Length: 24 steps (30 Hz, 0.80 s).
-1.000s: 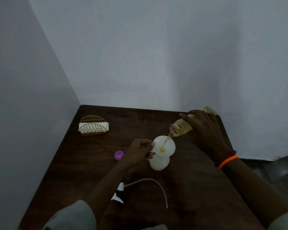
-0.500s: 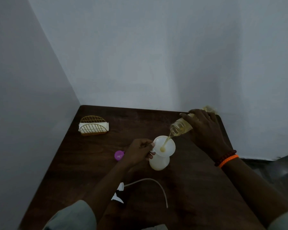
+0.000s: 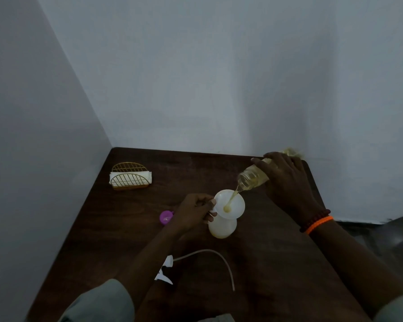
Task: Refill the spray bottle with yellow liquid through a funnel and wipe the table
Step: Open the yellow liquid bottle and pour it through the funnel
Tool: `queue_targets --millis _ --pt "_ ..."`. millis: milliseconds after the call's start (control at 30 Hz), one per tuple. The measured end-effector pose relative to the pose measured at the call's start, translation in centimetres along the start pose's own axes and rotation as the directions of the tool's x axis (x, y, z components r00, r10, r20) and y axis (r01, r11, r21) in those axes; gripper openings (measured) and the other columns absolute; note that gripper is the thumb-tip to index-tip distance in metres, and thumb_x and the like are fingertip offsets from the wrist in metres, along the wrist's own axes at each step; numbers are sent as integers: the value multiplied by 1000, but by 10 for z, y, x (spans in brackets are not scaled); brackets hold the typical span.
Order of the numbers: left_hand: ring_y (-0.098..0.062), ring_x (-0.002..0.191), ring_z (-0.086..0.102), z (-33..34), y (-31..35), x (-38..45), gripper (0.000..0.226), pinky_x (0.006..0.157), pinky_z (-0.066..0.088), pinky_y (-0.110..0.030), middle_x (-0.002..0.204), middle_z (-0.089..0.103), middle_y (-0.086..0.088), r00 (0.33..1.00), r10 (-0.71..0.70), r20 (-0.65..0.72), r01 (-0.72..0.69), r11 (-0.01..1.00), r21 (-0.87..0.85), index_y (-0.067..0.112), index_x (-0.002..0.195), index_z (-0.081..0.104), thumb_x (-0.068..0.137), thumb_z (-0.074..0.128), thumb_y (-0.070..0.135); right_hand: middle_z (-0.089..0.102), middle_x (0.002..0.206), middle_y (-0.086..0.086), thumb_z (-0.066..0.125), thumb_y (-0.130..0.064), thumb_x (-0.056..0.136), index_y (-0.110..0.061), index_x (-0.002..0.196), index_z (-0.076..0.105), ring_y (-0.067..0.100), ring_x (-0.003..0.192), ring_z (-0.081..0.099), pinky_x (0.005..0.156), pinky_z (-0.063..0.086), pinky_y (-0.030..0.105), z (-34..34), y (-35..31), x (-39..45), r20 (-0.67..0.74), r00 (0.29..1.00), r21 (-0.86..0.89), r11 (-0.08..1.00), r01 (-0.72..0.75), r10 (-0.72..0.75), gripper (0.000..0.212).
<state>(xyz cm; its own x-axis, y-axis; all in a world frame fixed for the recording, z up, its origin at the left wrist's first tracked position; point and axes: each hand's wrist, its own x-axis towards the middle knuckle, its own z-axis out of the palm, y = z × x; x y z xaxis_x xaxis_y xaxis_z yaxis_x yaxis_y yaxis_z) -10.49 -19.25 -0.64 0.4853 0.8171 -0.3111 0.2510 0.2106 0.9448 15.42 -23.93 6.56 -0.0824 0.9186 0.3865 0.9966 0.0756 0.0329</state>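
A person's right hand (image 3: 286, 182) grips a tilted clear bottle of yellow liquid (image 3: 254, 178), sending a thin stream into a white plastic funnel (image 3: 229, 204) seated in the neck of the white translucent spray bottle (image 3: 222, 226), which stands mid-way across the dark wooden tabletop (image 3: 126, 228). The left hand (image 3: 194, 212) pinches the funnel's rim with curled fingers. A steeper tilt could flood the funnel, and a slackened pinch could tip it, spilling liquid.

Dark brown wooden table (image 3: 130, 228): grained, matt. Clear tilted plastic bottle (image 3: 251, 180): glossy. White translucent plastic funnel (image 3: 236, 203) and spray bottle (image 3: 221, 228): smooth. Gold wire metal napkin holder (image 3: 129, 175).
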Motion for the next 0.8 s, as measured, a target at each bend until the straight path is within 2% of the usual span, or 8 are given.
queue_targets --millis 300,567,800 --pt "-21 74 69 0 2 -2 20 72 58 -40 82 74 -7 1000 14 6 -14 1000 6 10 112 70 99 56 18 59 130 19 83 -14 72 -19 134 60 37 118 56 98 42 53 -1 1 1 15 1000 -13 1000 -8 9 66" --pt "-20 72 67 0 3 -3 20 70 57 -35 88 73 -14 1000 2 4 -2 1000 -9 7 110 70 99 57 18 58 131 19 82 -15 72 -19 134 60 38 121 55 99 41 54 -3 0 1 30 999 -12 1000 -11 12 66" --pt "-18 71 67 1 3 -3 17 70 57 -35 83 73 -8 1000 7 14 -6 1000 -23 13 107 71 99 57 17 59 130 20 82 -13 72 -19 133 61 39 119 56 98 42 54 -6 0 3 27 1000 -10 1000 -15 15 65"
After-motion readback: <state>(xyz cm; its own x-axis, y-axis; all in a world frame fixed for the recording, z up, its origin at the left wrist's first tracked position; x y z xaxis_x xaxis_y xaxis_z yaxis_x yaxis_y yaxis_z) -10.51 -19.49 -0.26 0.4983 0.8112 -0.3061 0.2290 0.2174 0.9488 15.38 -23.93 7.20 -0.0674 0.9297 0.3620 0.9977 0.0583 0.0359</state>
